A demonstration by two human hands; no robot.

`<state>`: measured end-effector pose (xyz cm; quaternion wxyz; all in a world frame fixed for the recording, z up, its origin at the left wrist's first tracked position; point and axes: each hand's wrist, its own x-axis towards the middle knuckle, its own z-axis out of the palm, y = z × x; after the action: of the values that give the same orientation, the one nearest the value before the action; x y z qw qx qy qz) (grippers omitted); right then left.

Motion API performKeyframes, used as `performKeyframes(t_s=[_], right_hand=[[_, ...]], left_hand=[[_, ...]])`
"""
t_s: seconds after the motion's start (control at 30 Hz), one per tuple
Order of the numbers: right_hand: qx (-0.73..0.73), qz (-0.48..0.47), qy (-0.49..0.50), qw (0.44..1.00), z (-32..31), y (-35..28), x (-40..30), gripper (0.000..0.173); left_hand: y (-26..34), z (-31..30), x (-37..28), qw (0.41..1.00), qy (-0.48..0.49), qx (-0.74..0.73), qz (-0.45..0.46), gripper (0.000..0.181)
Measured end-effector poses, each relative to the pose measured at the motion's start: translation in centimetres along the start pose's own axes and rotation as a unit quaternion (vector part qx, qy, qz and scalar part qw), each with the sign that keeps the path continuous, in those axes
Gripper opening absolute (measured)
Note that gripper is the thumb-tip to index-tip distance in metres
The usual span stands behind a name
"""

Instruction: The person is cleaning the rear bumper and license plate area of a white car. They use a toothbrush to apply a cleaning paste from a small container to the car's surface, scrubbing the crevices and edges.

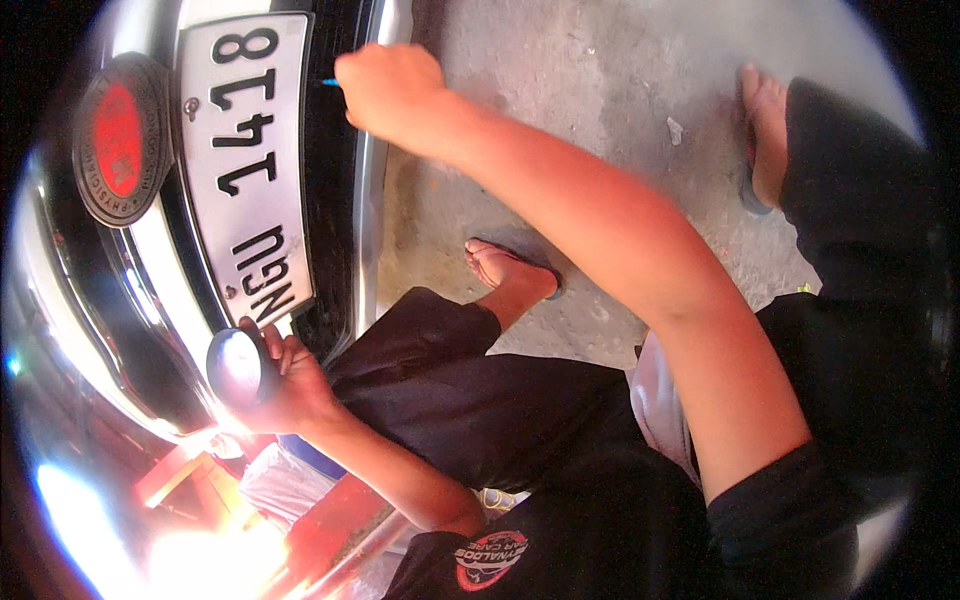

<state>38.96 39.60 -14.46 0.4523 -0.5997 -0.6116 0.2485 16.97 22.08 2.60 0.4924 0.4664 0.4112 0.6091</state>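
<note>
My right hand (390, 90) is closed near the upper edge of the picture, over the dark strip beside the licence plate (251, 165). A thin blue tip (330, 82) sticks out of its fist; the rest of that tool is hidden. Lower down, my left hand (289, 382) holds a small round container (236, 364) by its side, close to the plate's lower end. Glare covers the container's bright face, so its contents cannot be told. The plate bears writing and is fixed to the glossy car bumper (135, 300) with screws.
An oval red and black emblem (116, 142) sits beside the plate. A bright metal trim edge (371, 187) borders the concrete floor (540, 180). Feet in flip-flops (514, 270) and dark-clothed legs are close by. Strong glare and a red object (337, 517) lie at the bottom.
</note>
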Motion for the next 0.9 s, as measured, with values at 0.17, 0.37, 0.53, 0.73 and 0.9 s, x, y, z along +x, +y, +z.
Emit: performKeyframes(t_s=[0.17,0.37,0.53,0.73,0.9], right_hand=[[0.020,0.013,0.035,0.999,-1.1,1.3,1.4,0.018],[0.044,0.047,-0.056,0.996,0.1,0.5,-1.2,0.021],[0.063,0.082,-0.050,0.993,-1.8,0.1,0.3,0.023],[0.098,0.085,-0.072,0.989,-1.0,-0.7,0.6,0.023],[0.101,0.115,-0.109,0.982,-1.1,-1.0,0.8,0.024]], left_hand=[[-0.1,0.4,0.9,1.000,0.021,-0.010,-0.002,0.043],[-0.4,-0.4,0.9,0.999,0.051,-0.015,-0.011,0.040],[-0.8,1.6,1.0,0.999,0.028,-0.026,-0.013,0.041],[-0.7,2.3,1.1,0.999,0.030,-0.022,-0.008,0.045],[-2.0,3.0,1.4,0.998,0.048,-0.025,-0.009,0.052]])
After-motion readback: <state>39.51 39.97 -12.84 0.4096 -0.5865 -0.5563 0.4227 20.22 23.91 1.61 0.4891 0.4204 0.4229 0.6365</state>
